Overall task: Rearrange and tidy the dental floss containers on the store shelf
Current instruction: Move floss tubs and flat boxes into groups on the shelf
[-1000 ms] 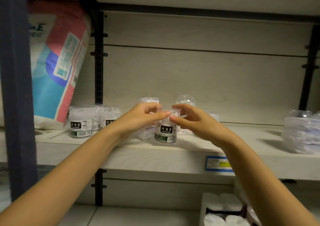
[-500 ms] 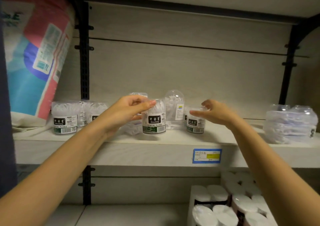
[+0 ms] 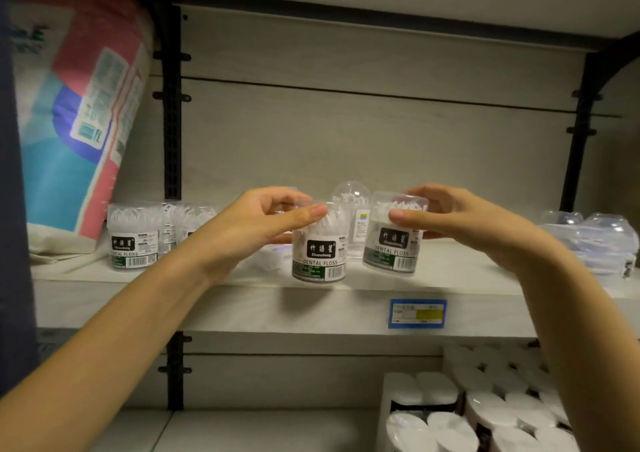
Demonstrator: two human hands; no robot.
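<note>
Clear round dental floss containers with black and green labels stand on the pale shelf (image 3: 242, 307). My left hand (image 3: 258, 224) grips the top of one container (image 3: 320, 255) at the shelf's front edge. My right hand (image 3: 460, 216) grips the top of a second container (image 3: 393, 243), which is tilted and raised a little off the shelf. Three more containers (image 3: 133, 240) stand in a group at the left. A domed clear container (image 3: 351, 198) stands behind the two held ones. A flattened clear pack lies partly hidden behind my left hand.
A large pink and blue bag (image 3: 76, 122) leans at the shelf's left end. Clear domed packs (image 3: 595, 240) are stacked at the right. A blue price tag (image 3: 417, 313) is on the shelf edge. White rolls (image 3: 485, 410) fill the lower right. Black uprights flank the bay.
My right hand has moved from reaching to a small container at the back to gripping it and bringing it forward, raised and tilted. My left hand stays on the front container.
</note>
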